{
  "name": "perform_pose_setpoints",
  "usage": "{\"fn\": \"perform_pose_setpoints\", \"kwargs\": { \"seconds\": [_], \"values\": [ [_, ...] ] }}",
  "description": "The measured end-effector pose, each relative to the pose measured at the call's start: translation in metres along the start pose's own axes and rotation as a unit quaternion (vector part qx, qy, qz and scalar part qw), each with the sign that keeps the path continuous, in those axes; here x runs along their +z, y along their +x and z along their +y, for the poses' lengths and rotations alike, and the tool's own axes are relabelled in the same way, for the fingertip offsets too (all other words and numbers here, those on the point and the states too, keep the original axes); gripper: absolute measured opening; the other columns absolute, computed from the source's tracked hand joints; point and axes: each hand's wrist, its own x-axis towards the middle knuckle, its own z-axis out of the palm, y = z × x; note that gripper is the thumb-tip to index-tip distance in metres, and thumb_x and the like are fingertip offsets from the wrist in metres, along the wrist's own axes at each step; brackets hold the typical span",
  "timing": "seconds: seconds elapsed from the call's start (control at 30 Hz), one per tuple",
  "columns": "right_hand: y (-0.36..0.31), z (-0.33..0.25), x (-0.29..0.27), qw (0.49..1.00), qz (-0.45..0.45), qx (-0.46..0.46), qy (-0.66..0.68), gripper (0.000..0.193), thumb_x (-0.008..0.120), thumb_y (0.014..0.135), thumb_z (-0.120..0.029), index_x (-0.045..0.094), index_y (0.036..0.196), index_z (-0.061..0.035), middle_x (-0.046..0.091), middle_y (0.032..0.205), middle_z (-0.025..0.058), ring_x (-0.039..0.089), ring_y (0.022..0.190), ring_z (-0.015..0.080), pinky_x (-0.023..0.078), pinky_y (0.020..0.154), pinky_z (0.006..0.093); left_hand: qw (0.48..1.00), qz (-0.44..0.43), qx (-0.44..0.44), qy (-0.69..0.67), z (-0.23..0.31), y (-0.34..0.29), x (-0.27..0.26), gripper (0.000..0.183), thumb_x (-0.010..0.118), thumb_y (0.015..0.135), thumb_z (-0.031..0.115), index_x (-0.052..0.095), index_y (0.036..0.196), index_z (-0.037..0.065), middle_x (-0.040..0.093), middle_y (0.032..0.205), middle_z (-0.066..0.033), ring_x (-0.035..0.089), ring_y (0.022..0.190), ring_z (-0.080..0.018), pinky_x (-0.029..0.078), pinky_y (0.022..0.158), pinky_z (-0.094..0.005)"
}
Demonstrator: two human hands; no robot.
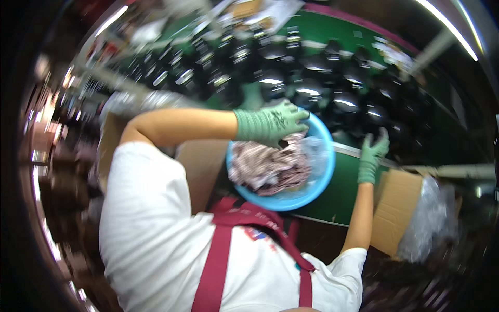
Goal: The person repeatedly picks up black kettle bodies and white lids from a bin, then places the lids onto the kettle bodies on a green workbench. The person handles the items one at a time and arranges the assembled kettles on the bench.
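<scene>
1. The left hand, in a green knit glove, reaches across the blue basin, over the patterned cloth bundled inside. Its fingers point right and bend slightly; whether they pinch the cloth, I cannot tell.
2. Dark printing marks the back of that glove; blur makes it unreadable.
3. The right hand, gloved alike, is right of the basin, beside the glossy black rounded pieces. Its fingers stand parted, with a gap between them; contact with a piece cannot be made out.
4. Those pieces crowd together across the green work surface, beyond the basin; no label is legible on them.
5. Clear plastic film lies beside the cloth in the basin.
6. Pale lettering crosses the maroon apron; red-and-blue print shows on the white shirt.
7. At right stands a cardboard box.
</scene>
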Motion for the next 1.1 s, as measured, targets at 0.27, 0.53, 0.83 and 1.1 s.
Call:
{"fn": "perform_pose_setpoints", "kwargs": {
  "seconds": [0.27,0.53,0.83,1.1],
  "values": [
    [-0.044,-0.220,0.075,0.934,-0.250,-0.215,0.140,0.048,0.070,0.083,-0.017,0.056,0.127,-0.0053,0.058,0.126,0.0162,0.052,0.121,0.0337,0.041,0.103,0.0426,0.891,0.184,-0.415,-0.031,0.022,-0.318,-0.029,0.062,0.077,0.075,0.020,0.053,0.131,0.005,0.052,0.132,-0.0161,0.053,0.119,-0.0350,0.044,0.102,-0.0418],
    [0.037,-0.259,0.230,0.949,-0.271,-0.159,-0.031,0.089,0.072,0.079,-0.044,0.030,0.150,-0.0128,0.032,0.152,0.0222,0.039,0.135,0.0410,0.040,0.106,0.0506,0.889,0.273,-0.365,-0.039,0.017,-0.344,-0.025,0.058,0.076,0.077,0.014,0.055,0.131,0.006,0.056,0.128,-0.0144,0.054,0.119,-0.0326,0.044,0.101,-0.0404],
    [0.081,-0.285,0.301,0.890,-0.249,-0.319,-0.209,0.052,0.072,0.079,-0.028,0.056,0.129,-0.0208,0.059,0.124,0.0157,0.064,0.098,0.0389,0.054,0.080,0.0495,0.847,0.400,-0.351,0.016,-0.050,-0.342,-0.028,0.052,0.078,0.079,0.020,0.058,0.126,0.009,0.057,0.119,-0.0143,0.061,0.104,-0.0325,0.052,0.089,-0.0402],
    [0.109,-0.263,0.301,0.890,-0.285,-0.342,-0.102,0.075,0.080,0.075,-0.031,0.045,0.139,-0.0128,0.041,0.141,0.0256,0.042,0.131,0.0438,0.042,0.105,0.0471,0.680,0.488,-0.544,0.051,0.000,-0.405,0.121,0.042,0.076,0.073,0.010,0.058,0.111,0.009,0.059,0.104,-0.0132,0.062,0.093,-0.0326,0.051,0.080,-0.0422]
  ]
}}
